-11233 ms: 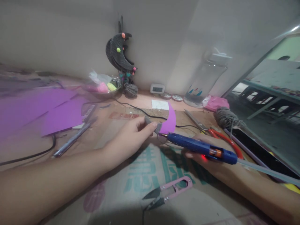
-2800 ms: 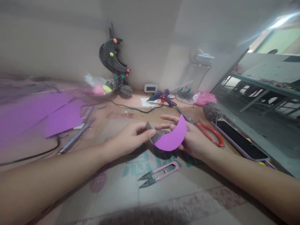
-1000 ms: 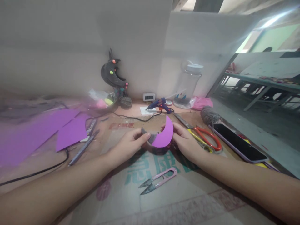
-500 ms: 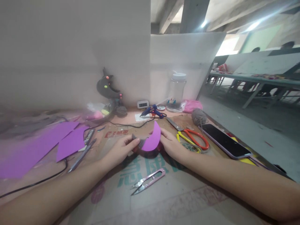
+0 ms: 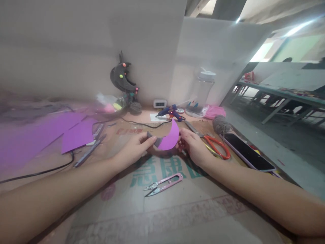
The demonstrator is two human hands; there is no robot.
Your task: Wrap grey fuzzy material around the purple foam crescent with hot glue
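A purple paper crescent [image 5: 169, 139] is held up over the cardboard, its left end covered with grey yarn [image 5: 157, 141]. My left hand [image 5: 139, 144] pinches that wrapped end between thumb and fingers. At the crescent's right edge, my right hand [image 5: 191, 144] has its fingers curled together; what they grip, if anything, is too small to make out. Below both hands lie pink thread snips [image 5: 165, 184], blades pointing left. Orange-handled scissors [image 5: 218, 147] rest just beyond my right hand, partly hidden by it.
Purple sheets [image 5: 77, 135] and a pen [image 5: 90, 150] lie at left. Behind are a blue glue gun [image 5: 171, 112], a small clock [image 5: 159, 103], a clear bottle [image 5: 203, 89] and a dark crescent ornament [image 5: 122, 76]. A grey yarn ball [image 5: 221, 124] and a phone [image 5: 248, 152] sit at right.
The view has tilted down and shifted slightly. My right hand has drawn a little away from the crescent's edge, while my left hand keeps its pinch.
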